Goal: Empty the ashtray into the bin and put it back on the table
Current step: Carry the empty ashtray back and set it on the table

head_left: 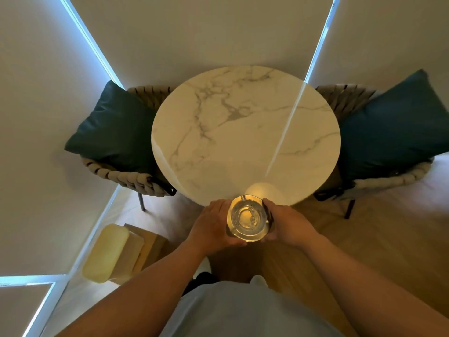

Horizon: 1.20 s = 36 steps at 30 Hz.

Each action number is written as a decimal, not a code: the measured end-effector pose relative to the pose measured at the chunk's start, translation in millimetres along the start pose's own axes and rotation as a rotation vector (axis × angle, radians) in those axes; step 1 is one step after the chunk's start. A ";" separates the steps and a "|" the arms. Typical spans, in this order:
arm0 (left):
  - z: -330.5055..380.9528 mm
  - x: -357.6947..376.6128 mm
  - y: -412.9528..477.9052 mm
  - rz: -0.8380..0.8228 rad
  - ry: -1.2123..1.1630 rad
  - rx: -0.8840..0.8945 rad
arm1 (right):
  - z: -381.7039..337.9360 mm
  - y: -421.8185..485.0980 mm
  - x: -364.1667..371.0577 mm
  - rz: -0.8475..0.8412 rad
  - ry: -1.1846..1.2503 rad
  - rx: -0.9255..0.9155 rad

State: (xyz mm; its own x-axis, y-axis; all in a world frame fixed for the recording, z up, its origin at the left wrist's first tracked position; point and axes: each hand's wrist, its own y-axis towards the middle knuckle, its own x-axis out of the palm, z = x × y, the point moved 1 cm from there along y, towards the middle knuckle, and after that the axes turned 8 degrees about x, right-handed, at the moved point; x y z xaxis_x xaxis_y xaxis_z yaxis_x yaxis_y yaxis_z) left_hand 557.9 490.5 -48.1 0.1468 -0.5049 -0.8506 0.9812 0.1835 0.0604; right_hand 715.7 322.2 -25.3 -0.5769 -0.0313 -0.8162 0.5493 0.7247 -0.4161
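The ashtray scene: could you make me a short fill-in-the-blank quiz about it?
1. The glass ashtray is held by ____ hands.
2. The table top is ____ in shape.
3. Each woven chair holds a dark ____.
4. The bin stands on the person's ____ side.

Missing words: two (both); round; cushion; left

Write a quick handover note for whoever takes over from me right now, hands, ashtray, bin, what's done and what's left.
Left hand and right hand: both grip the glass ashtray by its sides, held level at the near edge of the marble table.
Bin: on the floor, lower left, lid shut.
Ashtray looks clear; whether it was emptied can't be told.
Left: confirm it's empty, then set it on the table.
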 end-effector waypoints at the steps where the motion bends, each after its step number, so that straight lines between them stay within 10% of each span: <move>1: 2.4 2.8 3.4 -0.013 -0.001 -0.004 | 4.3 0.0 -1.4 -0.002 0.002 0.000; 36: -162.8 -42.4 228.6 -0.113 -0.095 0.000 | -5.9 249.8 -65.2 0.006 0.054 0.177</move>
State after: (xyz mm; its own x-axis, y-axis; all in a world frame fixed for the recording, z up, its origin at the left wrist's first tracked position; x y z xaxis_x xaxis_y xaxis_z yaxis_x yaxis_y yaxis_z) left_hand 755.5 691.2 -83.2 0.0467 -0.6001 -0.7986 0.9921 0.1209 -0.0328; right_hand 886.9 509.3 -73.6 -0.6022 0.0128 -0.7982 0.6479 0.5921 -0.4793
